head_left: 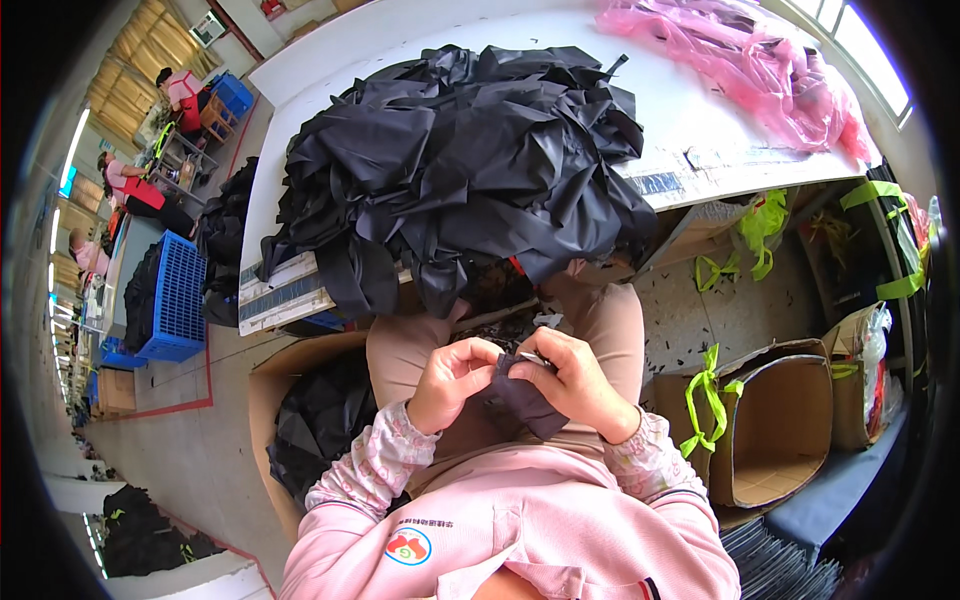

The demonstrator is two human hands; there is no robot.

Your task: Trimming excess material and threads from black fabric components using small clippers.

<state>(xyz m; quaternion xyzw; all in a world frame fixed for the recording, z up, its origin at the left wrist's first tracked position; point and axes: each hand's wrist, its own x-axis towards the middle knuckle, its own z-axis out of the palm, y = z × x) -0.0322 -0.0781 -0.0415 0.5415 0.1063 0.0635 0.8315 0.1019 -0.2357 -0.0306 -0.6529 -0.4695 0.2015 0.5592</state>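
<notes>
Over my lap, my left hand (452, 385) pinches the upper left edge of a small dark fabric piece (530, 408). My right hand (577, 382) is closed on the same piece, thumb on top. A small pale, pointed thing (533, 358) shows at the right fingers; its kind I cannot make out. The lower part of the fabric hangs between my hands. In front of my knees, a big heap of black fabric pieces (460, 150) covers much of the white table (300, 90) and droops over its near edge.
A cardboard box (268, 400) with black pieces stands at my left. To my right are an open cardboard box (775, 430) and a green tied strip (708, 400). Pink plastic sheeting (750, 70) lies on the table's far right. Blue crates (175, 300) and other people are at the left.
</notes>
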